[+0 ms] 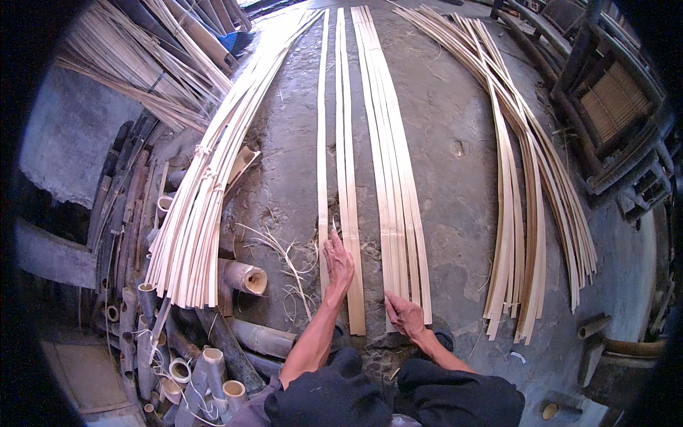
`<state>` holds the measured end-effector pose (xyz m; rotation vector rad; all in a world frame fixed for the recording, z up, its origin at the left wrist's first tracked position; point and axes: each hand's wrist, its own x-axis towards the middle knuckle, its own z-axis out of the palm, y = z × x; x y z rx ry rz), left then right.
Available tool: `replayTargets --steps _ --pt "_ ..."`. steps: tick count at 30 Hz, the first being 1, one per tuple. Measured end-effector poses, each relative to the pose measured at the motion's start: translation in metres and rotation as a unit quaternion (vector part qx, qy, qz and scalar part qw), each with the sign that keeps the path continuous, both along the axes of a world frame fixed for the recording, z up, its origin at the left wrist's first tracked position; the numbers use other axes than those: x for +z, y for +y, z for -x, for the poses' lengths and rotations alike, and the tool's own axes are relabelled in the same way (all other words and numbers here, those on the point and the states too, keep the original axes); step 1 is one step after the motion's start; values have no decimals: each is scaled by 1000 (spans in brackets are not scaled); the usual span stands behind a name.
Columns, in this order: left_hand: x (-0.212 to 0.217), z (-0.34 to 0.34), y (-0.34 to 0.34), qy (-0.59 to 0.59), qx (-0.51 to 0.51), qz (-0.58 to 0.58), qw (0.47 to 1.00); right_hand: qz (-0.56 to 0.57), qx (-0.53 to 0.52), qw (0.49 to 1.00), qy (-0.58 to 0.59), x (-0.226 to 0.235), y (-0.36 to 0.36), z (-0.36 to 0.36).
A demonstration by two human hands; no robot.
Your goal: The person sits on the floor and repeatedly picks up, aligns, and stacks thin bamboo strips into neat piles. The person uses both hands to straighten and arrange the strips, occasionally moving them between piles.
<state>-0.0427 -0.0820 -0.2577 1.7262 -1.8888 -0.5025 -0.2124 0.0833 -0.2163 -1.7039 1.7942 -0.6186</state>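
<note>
Long flat bamboo strips lie lengthwise on the floor in front of me. My left hand (339, 265) is closed beside a pair of strips (348, 213), over the lower part of a single strip (322, 164). From its fingers a thin, pale, pointed piece (335, 225) sticks up; whether it is a blade or a sliver I cannot tell. Close to the near end of a wider group of bamboo strips (400, 235), my right hand (405, 315) has its fingers bent on the leftmost strip, pinching its edge. The undersides of those fingers are hidden.
A tied bundle of strips (196, 235) lies at left above cut bamboo tubes (245, 277). Loose shavings (284, 260) are beside my left arm. Fanned strips (519, 213) spread on the right, near a dark bamboo bench (605, 107). My knees (327, 391) are at the lower edge.
</note>
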Motion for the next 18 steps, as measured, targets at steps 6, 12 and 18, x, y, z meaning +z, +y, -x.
replayTargets --steps 6,12,18 --pt "16 1 -10 78 18 -20 997 -29 -1 1000 -7 -1 11 -6" --pt "25 -27 -31 -13 97 87 991 -51 5 997 -54 3 8 -10" --pt "29 -10 -35 -135 51 8 990 -98 -25 987 -127 -34 18 -13"
